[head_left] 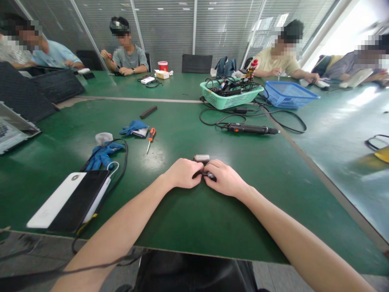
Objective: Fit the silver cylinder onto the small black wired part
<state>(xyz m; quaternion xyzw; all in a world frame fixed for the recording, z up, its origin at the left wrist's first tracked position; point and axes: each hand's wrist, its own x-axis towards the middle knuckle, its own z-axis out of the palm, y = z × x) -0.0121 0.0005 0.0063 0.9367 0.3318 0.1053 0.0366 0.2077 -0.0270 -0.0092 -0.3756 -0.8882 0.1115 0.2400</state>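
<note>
My left hand (184,173) and my right hand (225,177) meet over the middle of the green table (243,227), fingers closed. Between them is a small dark part (210,176), black on the left and shiny at its right end. Both hands grip it, and my fingers cover most of it, so its kind cannot be made out. Just beyond my fingertips lies a short silver cylinder (202,158) with a dark left end, partly hidden by my left hand. An orange-handled screwdriver (151,136) rests farther off to the left.
Blue gloves (103,156), a white-and-black phone-like slab (69,198) and cables lie left. A black electric screwdriver (252,129) lies right, before a green basket (231,99) of tools and a blue basket (288,95). Several people sit around the table.
</note>
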